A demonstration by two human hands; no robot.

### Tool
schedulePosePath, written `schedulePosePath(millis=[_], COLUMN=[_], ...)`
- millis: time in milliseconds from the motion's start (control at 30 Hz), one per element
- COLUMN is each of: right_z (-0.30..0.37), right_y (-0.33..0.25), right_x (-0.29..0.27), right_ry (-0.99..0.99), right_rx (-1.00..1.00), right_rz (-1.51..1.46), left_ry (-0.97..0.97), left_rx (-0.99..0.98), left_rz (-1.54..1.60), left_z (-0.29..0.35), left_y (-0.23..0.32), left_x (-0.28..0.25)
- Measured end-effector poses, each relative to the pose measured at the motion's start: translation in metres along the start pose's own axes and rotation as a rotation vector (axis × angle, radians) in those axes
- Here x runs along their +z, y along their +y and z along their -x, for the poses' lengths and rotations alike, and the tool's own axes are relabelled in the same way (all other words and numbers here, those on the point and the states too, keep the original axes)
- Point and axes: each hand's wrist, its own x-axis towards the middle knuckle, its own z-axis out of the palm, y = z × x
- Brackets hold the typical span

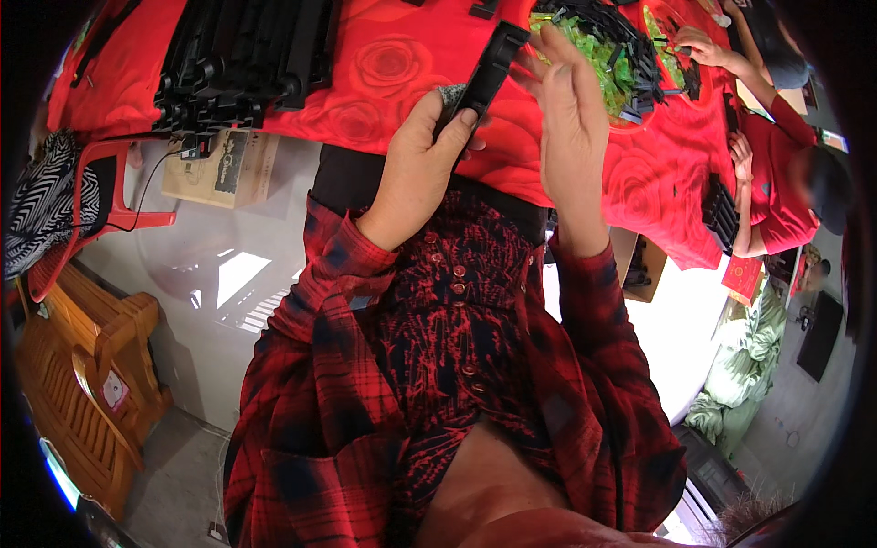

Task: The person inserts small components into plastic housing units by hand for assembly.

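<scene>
My left hand point(422, 157) is wrapped round a long black plastic part point(491, 73) with a channel along it, tilted up and to the right above the red tablecloth. The thumb lies along its near end, and a small patch of grey, speckled material point(450, 95) shows behind the fingers. To the right of the part's upper end, my right hand point(572, 128) is raised with its fingers stretched out and slightly blurred. Nothing shows in its grip; I cannot tell whether its fingertips touch the part. Just beyond it, a red basin point(630, 127) holds green translucent and small black pieces.
Long black parts point(247, 64) lie stacked at the table's left. A second red container point(699, 102) stands farther right, where a co-worker's hand point(699, 44) reaches in. Another person in red point(776, 173) works along the right edge. A red chair point(137, 219) and cardboard box point(224, 173) stand at left.
</scene>
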Motion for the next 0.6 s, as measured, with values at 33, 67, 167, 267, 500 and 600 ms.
schedulePosePath(millis=[33,67,167,267,500,600], right_z=[-0.007,-0.016,-0.033,-0.036,-0.028,-0.028], right_y=[-0.004,-0.015,-0.021,-0.026,-0.022,-0.023], right_x=[0.007,0.022,0.029,0.033,0.036,0.034], right_ry=[0.005,0.079,0.131,0.132,0.189,0.257], right_rx=[0.003,0.061,0.205,0.338,0.261,0.325], right_rz=[0.0,-0.23,-0.559,-0.69,-0.73,-0.715], left_ry=[0.001,0.0,-0.023,-0.009,0.012,0.012], left_rx=[-0.003,-0.005,0.045,0.068,0.064,0.061], left_rz=[-0.024,-0.024,-0.134,-0.148,-0.153,-0.171], left_z=[0.001,0.002,0.004,0.005,0.005,0.005], left_y=[0.0,0.0,0.001,0.0,-0.002,0.001], left_x=[0.001,0.002,0.003,0.004,0.005,0.009])
